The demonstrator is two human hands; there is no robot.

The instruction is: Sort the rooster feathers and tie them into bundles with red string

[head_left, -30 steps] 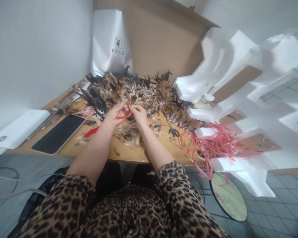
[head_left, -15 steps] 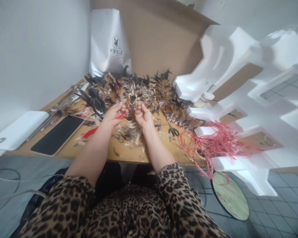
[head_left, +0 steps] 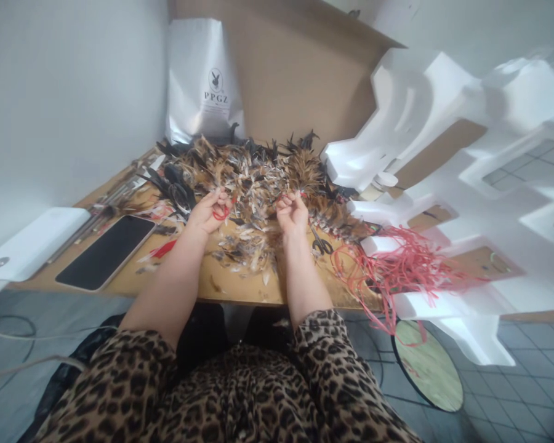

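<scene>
My left hand (head_left: pixel 208 211) is closed on a red ribbon (head_left: pixel 221 213), which loops out below the fingers. Pinched in my right hand (head_left: pixel 292 212) is another bit of red ribbon (head_left: pixel 284 198); whether both bits are one strip I cannot tell. Both hands hover apart over the front of a big heap of brown, black and white feathers (head_left: pixel 253 169). Short loose feathers (head_left: pixel 245 249) are strewn on the table between my forearms. Scissors with dark handles (head_left: pixel 322 246) lie just right of my right hand.
A phone (head_left: pixel 105 252) and a white power bank (head_left: pixel 34 243) lie on the left. Tangled red ribbons (head_left: pixel 410 261) spill over the table's right edge beside white foam packing (head_left: pixel 443 141). A silver bag (head_left: pixel 198 80) stands at the back. Below on the right is a round stool (head_left: pixel 428 366).
My hands have moved apart, the right one shifting right and the left one slightly left. The red ribbon that spanned between them now shows as separate bits at each hand.
</scene>
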